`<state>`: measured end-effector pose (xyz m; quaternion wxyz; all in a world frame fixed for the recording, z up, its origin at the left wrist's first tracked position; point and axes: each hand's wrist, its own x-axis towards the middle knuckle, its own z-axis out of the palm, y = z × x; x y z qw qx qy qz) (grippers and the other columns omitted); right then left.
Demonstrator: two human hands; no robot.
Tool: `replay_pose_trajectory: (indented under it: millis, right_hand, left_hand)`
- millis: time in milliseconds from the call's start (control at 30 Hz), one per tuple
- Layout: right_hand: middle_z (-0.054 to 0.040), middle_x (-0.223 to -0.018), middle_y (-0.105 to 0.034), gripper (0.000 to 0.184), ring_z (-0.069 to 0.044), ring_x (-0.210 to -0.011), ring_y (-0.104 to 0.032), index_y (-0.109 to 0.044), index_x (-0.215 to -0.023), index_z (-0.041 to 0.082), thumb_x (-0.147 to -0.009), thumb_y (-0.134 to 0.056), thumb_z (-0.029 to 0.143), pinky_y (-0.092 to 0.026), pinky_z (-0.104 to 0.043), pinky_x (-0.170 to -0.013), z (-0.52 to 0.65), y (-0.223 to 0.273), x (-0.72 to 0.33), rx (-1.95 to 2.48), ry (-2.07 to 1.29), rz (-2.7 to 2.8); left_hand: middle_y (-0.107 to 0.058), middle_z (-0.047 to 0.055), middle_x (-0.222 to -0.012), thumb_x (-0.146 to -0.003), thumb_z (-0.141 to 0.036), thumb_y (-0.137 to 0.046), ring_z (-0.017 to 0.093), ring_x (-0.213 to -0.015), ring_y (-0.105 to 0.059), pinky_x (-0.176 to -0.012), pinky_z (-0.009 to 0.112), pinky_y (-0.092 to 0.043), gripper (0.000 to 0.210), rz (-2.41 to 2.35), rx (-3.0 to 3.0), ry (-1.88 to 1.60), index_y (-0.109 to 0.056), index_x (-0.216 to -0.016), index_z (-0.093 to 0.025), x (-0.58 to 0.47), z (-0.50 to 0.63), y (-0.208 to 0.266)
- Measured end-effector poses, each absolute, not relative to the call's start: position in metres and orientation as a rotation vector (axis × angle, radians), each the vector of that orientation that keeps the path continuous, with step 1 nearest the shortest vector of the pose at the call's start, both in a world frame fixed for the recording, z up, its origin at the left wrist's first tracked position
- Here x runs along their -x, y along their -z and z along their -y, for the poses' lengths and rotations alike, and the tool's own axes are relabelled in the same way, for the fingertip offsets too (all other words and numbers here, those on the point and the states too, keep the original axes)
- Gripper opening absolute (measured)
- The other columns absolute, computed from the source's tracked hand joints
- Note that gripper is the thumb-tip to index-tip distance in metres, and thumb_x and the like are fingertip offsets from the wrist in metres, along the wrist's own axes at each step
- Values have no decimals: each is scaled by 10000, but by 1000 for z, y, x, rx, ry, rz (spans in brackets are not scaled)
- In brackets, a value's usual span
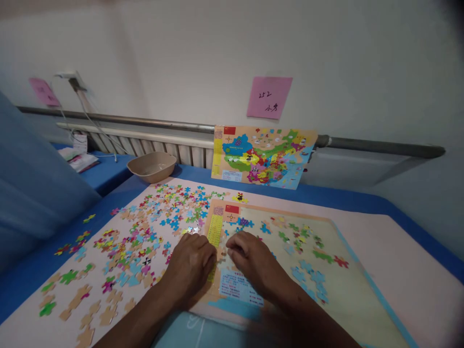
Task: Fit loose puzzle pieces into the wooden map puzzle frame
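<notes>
The puzzle board [326, 270] is laid flat on the pale mat [398, 270], directly in front of the person, with a few coloured pieces already seated on it. Its left part is pressed by the left hand [190, 266] and right hand [253, 258], knuckles up and fingers curled under; whether anything is pinched cannot be told. Loose pieces [145, 241] are scattered to the left, with a beige bowl [151, 166] and a reference map [263, 155] propped behind.
</notes>
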<state>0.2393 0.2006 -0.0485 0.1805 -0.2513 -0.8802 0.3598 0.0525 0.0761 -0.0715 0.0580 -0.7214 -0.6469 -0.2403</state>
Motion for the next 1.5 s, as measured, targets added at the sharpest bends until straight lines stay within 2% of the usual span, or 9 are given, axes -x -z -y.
replay_pose_trajectory:
  millis: [200,333,467,567,867,1500]
  right_hand:
    - [-43,-948,-665,198,-237,-933,-552,-663,-904,163,-978,-658,-21,-392,-376,-840,-197,52,-237,610,-890,2595]
    - [-54,-952,-656,170,-247,-925,-535,-657,-907,160,-1032,-657,46,-389,-394,-839,-197,52,-235,602,-804,2669]
    - [-56,-1010,-663,134,-253,-983,-543,-677,-969,162,-1001,-697,33,-395,-398,-881,-196,53,-236,576,-847,2702]
    - [-49,-989,-659,148,-245,-966,-546,-677,-947,160,-976,-723,22,-388,-392,-876,-194,52,-236,618,-824,2742]
    - [-54,-963,-668,129,-240,-933,-550,-691,-919,156,-1028,-697,89,-379,-386,-863,-191,44,-234,787,-666,2884]
    - [-46,-979,-693,143,-238,-966,-587,-689,-923,165,-1062,-668,140,-379,-382,-893,-188,42,-230,824,-581,2991]
  left_hand:
    - [-643,24,-802,-1016,-141,-636,234,-798,-572,-783,400,-343,226,1998,2236,680,-678,-803,-207,-55,-74,71]
    - [-652,29,-804,-1021,-163,-651,236,-803,-577,-779,405,-340,228,2016,2241,653,-690,-799,-201,-57,-73,69]
    - [-658,32,-811,-1014,-160,-649,236,-801,-582,-782,410,-346,222,2036,2243,649,-701,-803,-201,-59,-74,70]
    - [-663,35,-809,-998,-140,-635,240,-807,-592,-774,411,-353,224,2051,2236,643,-701,-793,-198,-61,-74,71]
    - [-682,47,-837,-995,-161,-626,253,-843,-616,-791,425,-372,206,2128,2255,589,-715,-813,-198,-63,-72,67]
    - [-691,57,-843,-992,-166,-598,261,-848,-624,-804,440,-386,227,2149,2267,549,-710,-798,-202,-65,-74,67]
